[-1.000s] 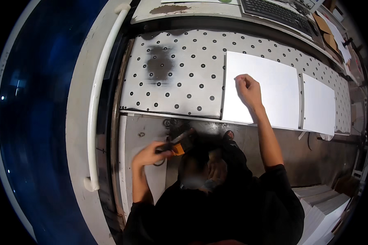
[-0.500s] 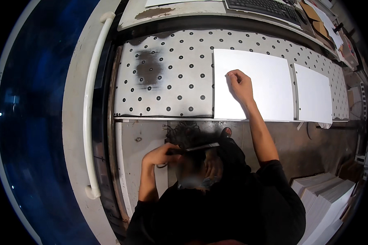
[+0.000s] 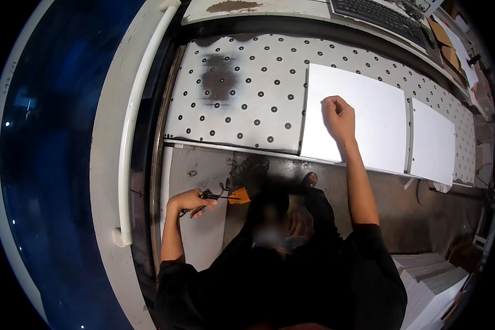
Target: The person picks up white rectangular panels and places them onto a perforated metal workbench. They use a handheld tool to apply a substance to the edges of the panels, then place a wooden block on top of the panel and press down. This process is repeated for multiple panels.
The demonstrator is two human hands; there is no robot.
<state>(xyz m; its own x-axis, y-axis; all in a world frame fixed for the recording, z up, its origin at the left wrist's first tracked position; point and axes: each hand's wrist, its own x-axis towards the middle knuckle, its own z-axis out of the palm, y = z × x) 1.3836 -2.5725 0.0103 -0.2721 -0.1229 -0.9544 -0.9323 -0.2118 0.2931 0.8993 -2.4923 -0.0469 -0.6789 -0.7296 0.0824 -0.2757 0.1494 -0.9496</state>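
Observation:
In my left hand (image 3: 190, 203), fingers wrapped round them, is what looks like a pair of black-handled scissors (image 3: 206, 195). Their thin tip points right, against a small orange piece (image 3: 239, 195); whether the two are joined I cannot tell. My right hand (image 3: 341, 115) rests on the large white sheet (image 3: 368, 121), its fingers curled and pinched together. Anything between those fingertips is too small to make out. Beside that sheet, to the right, lies a smaller white sheet (image 3: 433, 137). Both lie on a pale table top with black dots (image 3: 258, 96).
A dark smudge (image 3: 220, 80) marks the table's left part. A white rail (image 3: 135, 118) runs along the left side. Beyond the table sit a keyboard (image 3: 379, 19) and papers. Stacked white sheets (image 3: 434, 280) stand low at the right; dark cables (image 3: 250, 168) lie on the floor.
My left hand has moved left and turned, bringing the scissors and the orange piece into clearer sight. My right hand stays at the same place on the sheet while the whole view has shifted.

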